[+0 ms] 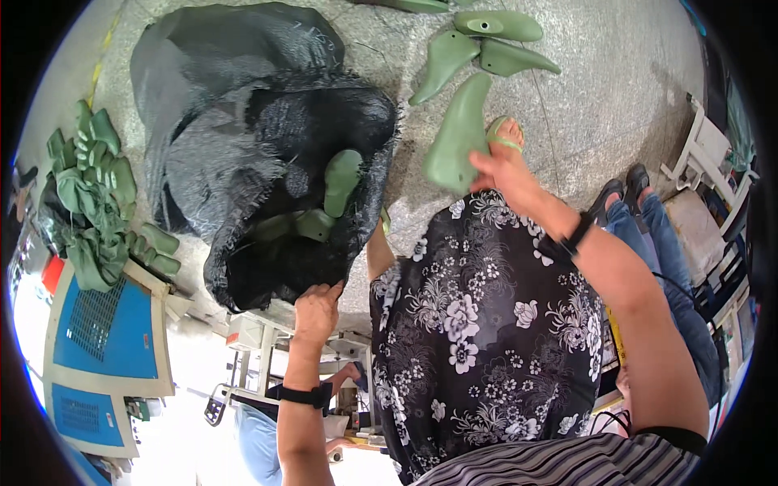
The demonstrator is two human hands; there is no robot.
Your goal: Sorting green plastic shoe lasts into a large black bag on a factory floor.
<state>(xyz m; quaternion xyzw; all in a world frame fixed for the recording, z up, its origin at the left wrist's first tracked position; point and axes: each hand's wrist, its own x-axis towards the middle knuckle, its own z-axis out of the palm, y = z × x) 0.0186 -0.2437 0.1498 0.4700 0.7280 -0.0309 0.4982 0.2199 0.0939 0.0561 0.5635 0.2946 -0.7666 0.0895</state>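
Note:
A large black woven sack (381, 121) lies on the floor with its mouth turned toward me. Its rim is pinched by my left hand (316, 314), whose fingers are closed on the edge. Several green shoe lasts are inside, one green shoe last (344, 180) leaning on the inner wall. My right hand (504, 176), slightly blurred, grips another green shoe last (458, 134) by its heel end, its toe pointing up and away. That last is outside the sack, to the right of the mouth.
More lasts (498, 26) lie on the speckled floor (600, 97) beyond my right hand. At the left are a pile of green lasts (121, 186) and a blue-and-cream cabinet (105, 332). A person's jeans-clad legs (668, 235) are on the right, near a metal frame (705, 154).

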